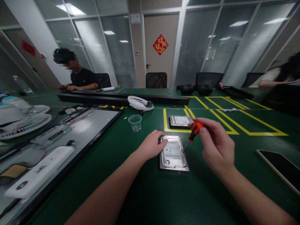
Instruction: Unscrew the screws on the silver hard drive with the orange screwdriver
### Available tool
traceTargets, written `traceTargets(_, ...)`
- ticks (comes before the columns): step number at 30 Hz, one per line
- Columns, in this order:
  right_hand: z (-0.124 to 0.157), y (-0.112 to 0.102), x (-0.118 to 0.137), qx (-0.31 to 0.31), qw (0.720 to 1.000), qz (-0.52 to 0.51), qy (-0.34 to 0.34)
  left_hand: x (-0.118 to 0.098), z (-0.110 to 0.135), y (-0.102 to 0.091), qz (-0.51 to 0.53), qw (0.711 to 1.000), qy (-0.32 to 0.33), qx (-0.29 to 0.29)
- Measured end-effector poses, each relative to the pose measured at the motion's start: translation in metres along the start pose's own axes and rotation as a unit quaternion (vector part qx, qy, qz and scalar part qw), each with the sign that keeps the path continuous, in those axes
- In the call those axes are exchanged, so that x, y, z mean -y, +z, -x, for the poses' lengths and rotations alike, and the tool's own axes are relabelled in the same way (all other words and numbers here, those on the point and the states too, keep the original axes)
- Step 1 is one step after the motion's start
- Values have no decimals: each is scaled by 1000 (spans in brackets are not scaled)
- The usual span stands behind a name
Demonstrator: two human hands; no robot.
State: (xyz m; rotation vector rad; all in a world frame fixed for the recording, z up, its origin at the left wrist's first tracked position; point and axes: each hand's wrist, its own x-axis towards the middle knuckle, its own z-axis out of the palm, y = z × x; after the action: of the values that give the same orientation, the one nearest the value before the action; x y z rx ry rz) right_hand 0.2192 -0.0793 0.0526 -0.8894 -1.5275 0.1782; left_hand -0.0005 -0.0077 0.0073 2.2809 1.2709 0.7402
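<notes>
A silver hard drive (173, 154) lies label side up on the green table in front of me. My left hand (153, 145) grips its left edge near the far corner, thumb over the top and the other fingers along the side. Between the fingers of my right hand (214, 142) is the orange and black handle of a screwdriver (195, 131). The tool is tilted, and its thin shaft reaches down to the drive's right edge. Just beyond sits a second hard drive (180, 121) inside a yellow taped outline. A clear plastic cup (135, 122) stands to the left.
Left of me lies a large flat panel (93, 120) bearing a white power bank (39, 172), near white fan parts (25, 118). A white fan guard (140, 103) and long black bar (93, 97) lie farther back. A phone (281, 165) is at right. Two people sit across the table.
</notes>
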Motion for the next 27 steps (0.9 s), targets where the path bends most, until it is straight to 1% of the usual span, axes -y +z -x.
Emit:
traceTargets(3,1,3,-1,-12,1000,-24,14,0,0,0,-2,1000,1,0)
traceTargets(8,1,5,-8,-36,999,-19,21,1,0,1,2,1000,-4,1)
traceTargets(12,2,3,-13,-23,1000,17,6,0,0,0,5,1000,-6,3)
traceTargets(16,1,-1,-10,7,999,37,-6,-1,1,0,7,1000,-10,6)
traceTargets(22,0,-1,1,-7,999,35,-8,0,0,-1,7,1000,-9,6)
traceTargets(27,0,3,-1,-10,1000,14,7,0,0,0,2,1000,-5,4)
